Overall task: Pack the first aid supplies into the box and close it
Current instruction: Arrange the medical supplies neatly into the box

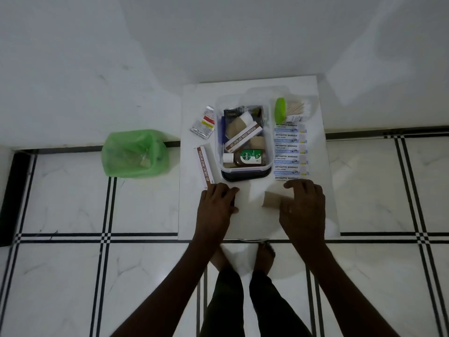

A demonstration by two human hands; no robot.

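Note:
A clear plastic box stands open on a small white table. Inside lie a brown Dettol bottle, an ointment carton and tan bandage rolls. Another ointment carton lies left of the box, with foil sachets behind it. A strip of antiseptic bandages runs along the right side, with a green-lidded cotton swab tub behind. My left hand rests flat on the table. My right hand covers one end of a tan bandage roll, fingers spread.
A bin lined with a green bag stands on the floor left of the table. The table sits against a white wall. My bare feet are just below the table's near edge on the tiled floor.

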